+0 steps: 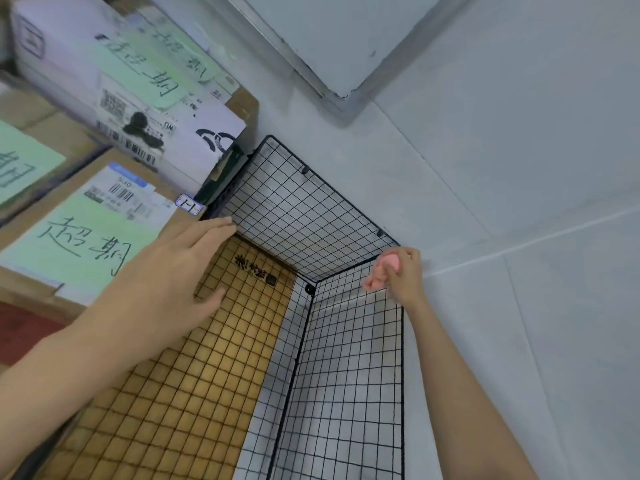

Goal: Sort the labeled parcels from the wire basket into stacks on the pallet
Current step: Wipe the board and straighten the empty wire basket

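Note:
The black wire basket (346, 216) stands in the corner by the wall, and a brown cardboard parcel (221, 341) with black print lies at its bottom. My left hand (176, 268) hovers with straight fingers above the basket's left rim, holding nothing. My right hand (398, 271) is at the basket's far right top corner with its fingers curled round a small pink thing (391, 261). To the left, a brown parcel with a green handwritten label (86, 237) lies beside the basket. Behind it stands a white parcel with a green label (114, 74).
A small white tag (188, 204) sits at the basket's left corner. More cardboard boxes (31, 143) with green labels fill the far left. Grey tiled floor and wall (519, 202) lie to the right, and a metal-edged panel (339, 46) is at the top.

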A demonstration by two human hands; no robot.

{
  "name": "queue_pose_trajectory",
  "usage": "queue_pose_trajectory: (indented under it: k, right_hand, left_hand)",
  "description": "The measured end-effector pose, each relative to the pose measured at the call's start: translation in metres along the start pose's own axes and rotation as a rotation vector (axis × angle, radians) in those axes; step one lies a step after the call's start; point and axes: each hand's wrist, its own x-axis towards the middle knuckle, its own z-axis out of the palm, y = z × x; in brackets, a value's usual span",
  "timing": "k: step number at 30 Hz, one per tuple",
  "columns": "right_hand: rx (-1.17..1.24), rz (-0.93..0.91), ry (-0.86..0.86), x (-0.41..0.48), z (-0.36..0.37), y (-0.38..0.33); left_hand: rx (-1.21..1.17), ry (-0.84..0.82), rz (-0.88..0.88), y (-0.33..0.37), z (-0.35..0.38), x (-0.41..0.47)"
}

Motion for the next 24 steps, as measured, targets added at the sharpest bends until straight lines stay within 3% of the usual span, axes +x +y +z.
queue_pose_trajectory:
  k: [7, 17, 24]
  right_hand:
    - [0.072, -0.003, 0.023, -0.002, -0.002, -0.012]
    - [0.138, -0.087, -0.019, -0.168, -0.01, -0.011]
    - [0.099, 0.023, -0.047, -0.084, -0.011, -0.012]
  left_hand:
    - [0.001, 0.02, -0.059, 0.006, 0.001, 0.005]
    - [-0.043, 0.004, -0.059, 0.007, -0.002, 0.005]
    - [-0.055, -0.003, -0.035, 0.001, -0.002, 0.002]
